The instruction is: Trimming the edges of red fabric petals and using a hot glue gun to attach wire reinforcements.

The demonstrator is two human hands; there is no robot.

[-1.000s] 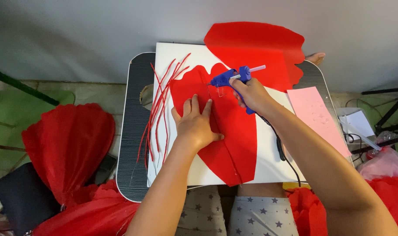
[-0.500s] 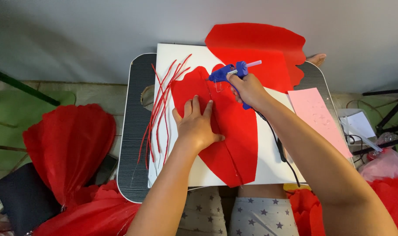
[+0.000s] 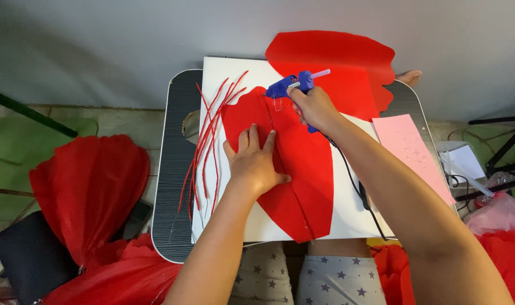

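Two hands work over one large red petal-shaped sheet [image 3: 294, 169] lying flat on a white board [image 3: 235, 85], which rests on the dark ribbed tabletop [image 3: 175, 169].

Starting at the left, a pleated red paper fan [image 3: 91, 192] stands off the tabletop, well apart from the work. Next, a bundle of thin red wires [image 3: 209, 141] lies along the left part of the board, just beside the sheet's left edge.

The left hand [image 3: 254, 164] lies palm down, fingers spread, on the left half of the sheet beside its centre crease; its grip is flat and open, pressing rather than holding. The sheet looks light, thin and limp, likely to slide or crease, so pinning it with a flat palm suits it better than pinching an edge. Its long axis runs from the broad lobed end far from the person down to a point near the person's lap.

The right hand [image 3: 314, 107] is closed around the blue glue gun [image 3: 288, 86], grip wrapped on the handle. The nozzle points left and down at the top of the crease; a glue stick juts out behind to the right. The tip would be hot, so the handle is the place to hold.

Further right lie a second red sheet [image 3: 348, 62] and a pink paper strip [image 3: 413, 152].
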